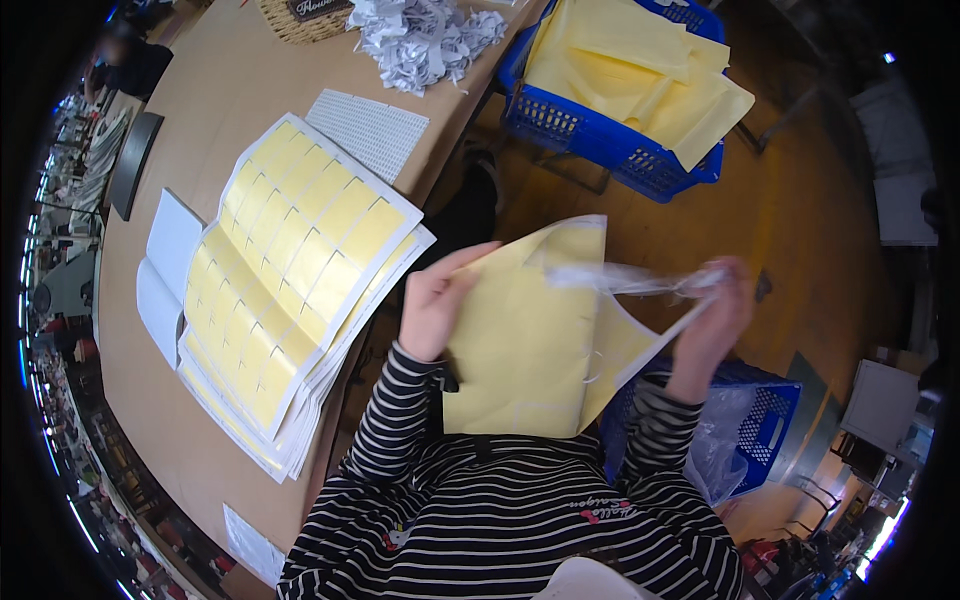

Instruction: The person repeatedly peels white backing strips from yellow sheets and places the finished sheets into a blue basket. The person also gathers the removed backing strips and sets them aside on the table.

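Both hands raised at chest height: left hand (437,305) pinches the yellow sheet (525,350) by its edge, right hand (712,310), blurred, grips its white strip (625,280).

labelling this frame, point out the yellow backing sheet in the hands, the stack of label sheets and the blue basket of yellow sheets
yellow backing sheet (520,350), head view, middle of its face
stack of yellow label sheets (290,270), head view, top sheet
blue plastic basket (590,135), head view, front wall

sheet (520,350): pale yellow
strip (630,280): white, see-through
stack (290,270): yellow squares, white borders
crate (610,140): blue, yellow sheets inside
shreds (420,35): white
table (200,100): tan
sleeves (400,410): black and white stripes
floor (800,220): brown
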{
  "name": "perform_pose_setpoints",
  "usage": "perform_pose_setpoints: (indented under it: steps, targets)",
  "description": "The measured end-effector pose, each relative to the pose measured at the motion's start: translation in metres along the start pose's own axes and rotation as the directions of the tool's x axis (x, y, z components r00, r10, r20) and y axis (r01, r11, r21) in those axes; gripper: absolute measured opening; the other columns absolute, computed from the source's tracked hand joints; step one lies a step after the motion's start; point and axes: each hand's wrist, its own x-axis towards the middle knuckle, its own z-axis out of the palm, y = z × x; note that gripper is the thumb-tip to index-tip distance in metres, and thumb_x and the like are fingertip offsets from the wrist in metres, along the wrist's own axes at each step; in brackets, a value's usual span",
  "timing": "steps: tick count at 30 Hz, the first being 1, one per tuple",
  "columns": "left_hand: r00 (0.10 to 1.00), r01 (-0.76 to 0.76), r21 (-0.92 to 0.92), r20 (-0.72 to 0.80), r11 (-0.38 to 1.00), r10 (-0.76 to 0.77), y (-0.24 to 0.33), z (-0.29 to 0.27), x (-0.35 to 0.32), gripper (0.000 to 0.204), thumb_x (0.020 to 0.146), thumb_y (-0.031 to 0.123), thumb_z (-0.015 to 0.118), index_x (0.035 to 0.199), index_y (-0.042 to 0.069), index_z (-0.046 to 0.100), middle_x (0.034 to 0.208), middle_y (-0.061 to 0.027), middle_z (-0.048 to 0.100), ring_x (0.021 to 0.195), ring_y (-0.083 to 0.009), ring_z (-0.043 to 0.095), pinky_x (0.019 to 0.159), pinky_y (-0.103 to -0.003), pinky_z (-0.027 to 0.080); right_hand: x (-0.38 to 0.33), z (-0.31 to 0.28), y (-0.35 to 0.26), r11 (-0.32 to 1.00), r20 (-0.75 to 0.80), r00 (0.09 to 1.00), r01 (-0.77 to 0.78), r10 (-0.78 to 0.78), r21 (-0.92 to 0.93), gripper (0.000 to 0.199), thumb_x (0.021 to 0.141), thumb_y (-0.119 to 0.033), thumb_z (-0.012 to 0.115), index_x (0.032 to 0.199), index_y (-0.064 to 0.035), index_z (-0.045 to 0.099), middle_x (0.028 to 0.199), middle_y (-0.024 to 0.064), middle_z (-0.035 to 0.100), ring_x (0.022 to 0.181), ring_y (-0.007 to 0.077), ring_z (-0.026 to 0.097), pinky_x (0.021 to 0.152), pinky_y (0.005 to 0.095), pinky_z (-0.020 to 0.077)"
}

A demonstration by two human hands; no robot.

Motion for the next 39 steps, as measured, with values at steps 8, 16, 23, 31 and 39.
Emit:
perform_pose_setpoints:
  steps: [8,16,23,31,39]
  targets:
    - [0.964,0.185,-0.237,-0.147,0.954,-0.223,-0.016,-0.009,-0.009,0.025,0.097,0.015,0.056,0.110,-0.005,0.063,0.096,-0.0048,0.068,0.081,-0.0095,0.062,0.073,-0.022,0.048,0.013,-0.001,0.006,0.962,-0.272,0.939,0.249,-0.211,0.112,0.053,0.091,-0.008,0.055,0.138,-0.0031,0.031,0.122,0.0134,0.049,0.113,0.0261,0.055,0.098,0.0386,0.0469]
    - [0.995,-0.002,0.117,-0.094,0.993,0.013,0.002,0.027,-0.024,0.027,0.099,0.013,0.050,0.119,-0.002,0.061,0.091,-0.0032,0.069,0.080,-0.0071,0.058,0.074,-0.021,0.046,-0.016,0.111,-0.019,0.826,0.649,0.637,0.564,-0.416,-0.024,0.040,0.080,-0.003,0.065,0.120,-0.0057,0.060,0.130,0.0180,0.053,0.096,0.0229,0.063,0.089,0.0338,0.0465]
    - [0.955,0.068,-0.280,-0.259,0.958,-0.143,-0.012,-0.012,-0.048,0.030,0.099,0.016,0.051,0.118,-0.006,0.059,0.107,-0.0076,0.066,0.096,-0.0137,0.061,0.087,-0.027,0.045,0.033,0.058,0.001,0.978,0.074,0.996,-0.057,0.043,0.199,0.017,0.090,-0.003,0.056,0.104,0.0019,0.065,0.100,0.0066,0.066,0.093,0.0132,0.061,0.085,0.0263,0.0474]
    - [0.918,0.198,-0.540,-0.189,0.818,-0.348,-0.071,-0.049,-0.057,0.032,0.099,0.016,0.049,0.123,-0.005,0.053,0.120,-0.0125,0.062,0.109,-0.0196,0.060,0.096,-0.031,0.045,0.139,-0.157,0.100,0.716,-0.091,0.909,-0.256,0.408,0.649,0.022,0.096,-0.006,0.051,0.116,-0.0005,0.058,0.100,0.0078,0.061,0.093,0.0202,0.060,0.085,0.0326,0.0496]
    - [0.858,0.213,-0.594,-0.266,0.776,-0.439,-0.132,-0.076,-0.057,0.031,0.098,0.015,0.050,0.122,-0.004,0.053,0.119,-0.0143,0.062,0.109,-0.0223,0.061,0.096,-0.035,0.047,0.222,-0.342,0.222,0.966,-0.041,0.996,-0.085,0.078,-0.244,0.029,0.086,-0.002,0.059,0.114,0.0003,0.059,0.102,0.0089,0.063,0.095,0.0213,0.061,0.090,0.0355,0.0482]
